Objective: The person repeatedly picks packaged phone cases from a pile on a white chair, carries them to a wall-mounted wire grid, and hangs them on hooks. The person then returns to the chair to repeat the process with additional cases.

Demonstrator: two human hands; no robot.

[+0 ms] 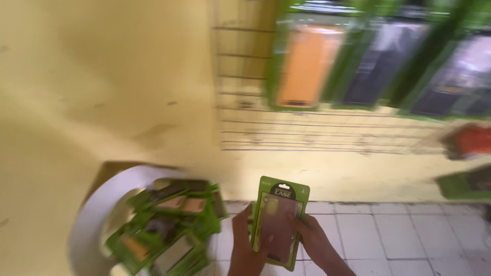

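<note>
- Hands meet low in the middle of the view, both closed on one packaged phone case (280,225), a flat green card with a clear window over a dark pinkish case.
- Left hand (247,245) grips the pack's left long edge, thumb across the front; a second green edge peeps out behind it there, perhaps another pack, though the blur hides how many.
- Right hand (317,243) clasps the right long edge, fingers curled onto the front near the middle.
- Long axis of the pack runs up and away from the person, hanging tab at the top, tilted slightly to the right; the upper half stands clear above both hands.
- Both hands sit equally near the pack, one on each side, so neither is closer.
- White round tub (94,225) sits to the left at the foot of the yellow wall (102,76), heaped with loose packs (171,230) of the same green kind; the left hand is nearer to it.
- Wire grid rack (245,102) on the wall above carries hanging packs (307,64), orange and dark, well apart from the hands, up and to the right.
- Pale tiled floor (399,235) lies beneath the hands.
</note>
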